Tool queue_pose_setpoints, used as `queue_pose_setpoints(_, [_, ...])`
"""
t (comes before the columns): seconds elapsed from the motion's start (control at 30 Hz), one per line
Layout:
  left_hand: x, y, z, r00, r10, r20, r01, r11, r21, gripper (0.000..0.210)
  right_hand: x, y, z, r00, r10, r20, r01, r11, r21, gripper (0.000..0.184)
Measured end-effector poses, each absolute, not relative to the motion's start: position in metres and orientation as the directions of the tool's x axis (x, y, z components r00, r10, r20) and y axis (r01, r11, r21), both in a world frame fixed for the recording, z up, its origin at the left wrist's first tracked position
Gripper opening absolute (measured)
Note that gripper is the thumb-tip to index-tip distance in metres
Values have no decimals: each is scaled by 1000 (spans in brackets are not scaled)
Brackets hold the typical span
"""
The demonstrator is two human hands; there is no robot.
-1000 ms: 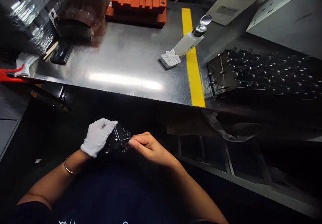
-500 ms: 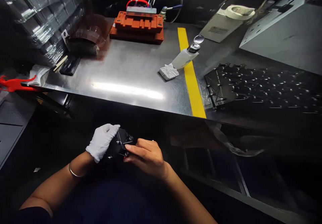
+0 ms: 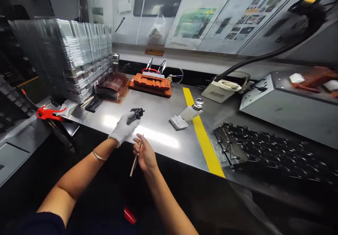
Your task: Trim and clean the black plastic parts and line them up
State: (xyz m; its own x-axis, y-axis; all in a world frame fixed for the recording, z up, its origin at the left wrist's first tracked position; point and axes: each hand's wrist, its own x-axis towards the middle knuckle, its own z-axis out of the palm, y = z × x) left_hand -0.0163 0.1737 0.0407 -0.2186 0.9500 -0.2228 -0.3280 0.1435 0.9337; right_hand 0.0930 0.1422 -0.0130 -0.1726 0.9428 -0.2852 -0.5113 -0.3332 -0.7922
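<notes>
The gloved left hand [image 3: 123, 127] grips a black moulded part [image 3: 136, 114] at its near side, over the front of the metal surface [image 3: 161, 107]; whether they touch is unclear. The bare right hand [image 3: 146, 154] has its fingers curled around a thin stick [image 3: 133, 166], just beside. The part looks light and stiff, probably plastic, its small projections likely fragile; the glove fabric may slip on it, so its broader body seems the safer hold. The stick looks light and snappable, best pinched mid-shaft. Farther right stands a white bottle [image 3: 190, 113].
</notes>
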Motion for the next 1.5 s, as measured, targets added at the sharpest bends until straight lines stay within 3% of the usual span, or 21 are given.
queue_pose_setpoints(0.03, [-17, 168, 33, -231, 962, -142, -228, 89, 970, 42, 96, 148, -14, -126, 957, -262, -499, -290, -817, 38])
queue_pose_setpoints(0.07, [-17, 163, 25, -183, 983, 20, 92, -3, 996, 40, 102, 154, -15, -74, 970, -230, -487, -237, -841, 36])
queue_pose_setpoints(0.13, [-19, 156, 8, -95, 975, 199, 566, -111, 817, 39, 117, 168, -14, 17, 987, -161, -476, -134, -869, 34])
queue_pose_setpoints(0.23, [-29, 161, -2, -56, 964, 258, 786, -117, 608, 46, 140, 194, -5, 177, 983, 44, -378, 109, -919, 33])
queue_pose_setpoints(0.33, [-44, 182, 2, -81, 974, 211, 879, -30, 476, 64, 152, 217, -1, 315, 909, 272, -97, 316, -944, 39])
queue_pose_setpoints(0.47, [-60, 205, 9, -97, 989, 115, 909, 40, 416, 60, 151, 228, -18, 207, 962, 177, 39, 172, -984, 52])
queue_pose_setpoints(0.8, [-118, 210, 37, -204, 965, -167, 905, 251, 345, 62, 160, 229, -33, 118, 993, -13, -102, -1, -995, 57])
queue_pose_setpoints(1.0, [-131, 210, 42, -295, 944, -147, 890, 327, 319, 71, 156, 228, -33, 94, 996, 5, -121, 16, -992, 56])
queue_pose_setpoints(1.1, [-112, 190, 42, -388, 921, 41, 875, 354, 331, 68, 155, 227, -35, 130, 991, 41, -107, 56, -993, 54])
queue_pose_setpoints(1.2, [-98, 161, 36, -346, 818, 459, 890, 132, 437, 62, 182, 225, -28, 247, 964, 95, -23, 104, -994, 46])
queue_pose_setpoints(1.27, [-97, 141, 24, -196, 807, 557, 882, -103, 460, 53, 222, 222, -16, 386, 911, 146, 87, 122, -989, 37])
queue_pose_setpoints(1.3, [-98, 132, 16, -205, 770, 605, 861, -152, 485, 52, 248, 220, -8, 469, 865, 178, 154, 118, -981, 32])
queue_pose_setpoints(1.4, [-96, 108, -10, -215, 828, 518, 744, -204, 636, 45, 329, 214, 17, 677, 677, 288, 346, 52, -937, 22])
queue_pose_setpoints(1.5, [-74, 92, -28, -287, 927, 242, 499, -71, 864, 41, 380, 208, 25, 719, 621, 312, 464, -94, -881, 26])
